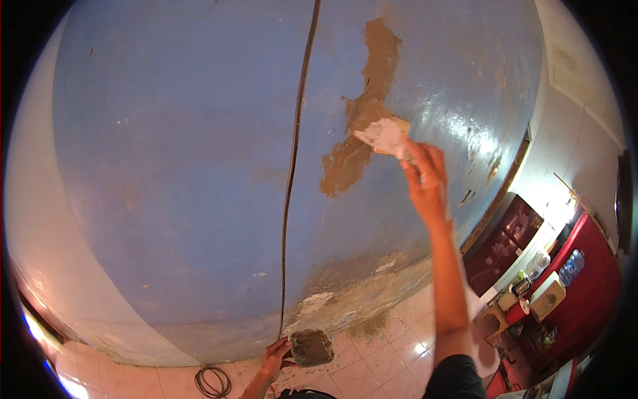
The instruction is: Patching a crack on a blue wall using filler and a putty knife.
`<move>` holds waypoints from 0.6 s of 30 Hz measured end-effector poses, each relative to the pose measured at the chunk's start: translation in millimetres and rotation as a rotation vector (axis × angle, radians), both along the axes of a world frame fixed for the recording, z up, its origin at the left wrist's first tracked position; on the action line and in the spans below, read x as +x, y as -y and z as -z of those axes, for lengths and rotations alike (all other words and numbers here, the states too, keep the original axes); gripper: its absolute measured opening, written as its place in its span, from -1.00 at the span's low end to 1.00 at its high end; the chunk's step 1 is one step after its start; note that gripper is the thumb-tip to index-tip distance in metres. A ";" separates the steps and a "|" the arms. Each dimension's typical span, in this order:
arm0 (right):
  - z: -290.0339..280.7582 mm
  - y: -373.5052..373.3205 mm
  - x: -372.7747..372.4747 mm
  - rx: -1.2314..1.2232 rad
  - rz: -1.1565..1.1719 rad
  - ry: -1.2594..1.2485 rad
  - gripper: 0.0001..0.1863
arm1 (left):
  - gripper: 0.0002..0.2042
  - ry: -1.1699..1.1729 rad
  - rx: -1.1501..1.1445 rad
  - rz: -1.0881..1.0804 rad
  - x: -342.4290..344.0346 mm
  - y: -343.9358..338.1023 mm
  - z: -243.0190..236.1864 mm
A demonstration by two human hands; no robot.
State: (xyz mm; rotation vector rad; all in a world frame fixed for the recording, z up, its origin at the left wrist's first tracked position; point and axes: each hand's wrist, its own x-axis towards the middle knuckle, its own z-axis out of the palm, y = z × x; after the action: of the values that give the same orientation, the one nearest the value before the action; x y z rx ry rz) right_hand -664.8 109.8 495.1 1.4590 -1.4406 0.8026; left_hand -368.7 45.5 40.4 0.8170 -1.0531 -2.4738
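Observation:
My right hand (425,176) grips a flat putty knife (382,135) with a pale, smeared blade, held at a long brown patch of filler (377,56) on the blue wall (173,166). The filler runs from high up down toward the lower left, and the blade covers part of it. Low in the view, my left hand (276,356) holds a squarish container (311,348) of grey-brown paste by its left side.
A black cable (292,173) runs down the wall, left of the filler. A coiled cable (212,381) lies on the pink tiled floor (352,372). At right are a dark fridge (502,243), red cloth (591,279) and a cluttered stand with bottles (570,269).

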 end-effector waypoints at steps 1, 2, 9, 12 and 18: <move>-15.1 -9.9 -13.5 0.028 0.017 -0.070 -0.44 | -0.54 0.010 0.025 -0.038 4.9 -2.2 -0.8; -33.0 -17.7 -23.5 0.055 0.035 -0.140 -0.43 | -0.54 0.010 0.027 -0.044 8.0 -2.7 -5.1; -122.0 -31.9 -27.5 0.211 0.117 -0.407 -0.49 | -0.52 0.029 -0.026 -0.122 -6.2 -2.3 -10.9; -146.0 -33.7 -22.5 0.274 0.180 -0.548 -0.51 | -0.51 -0.049 -0.025 -0.115 -24.7 -5.5 -14.0; -180.4 -27.9 -37.3 0.326 0.195 -0.611 -0.51 | -0.43 -0.125 -0.044 -0.060 -69.3 -13.9 -22.4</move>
State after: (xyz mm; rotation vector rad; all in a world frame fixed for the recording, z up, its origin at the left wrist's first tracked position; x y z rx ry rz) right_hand -702.1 137.7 675.5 1.5884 -1.2358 -0.0211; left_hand -438.0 59.4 62.8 0.6609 -1.0204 -2.4087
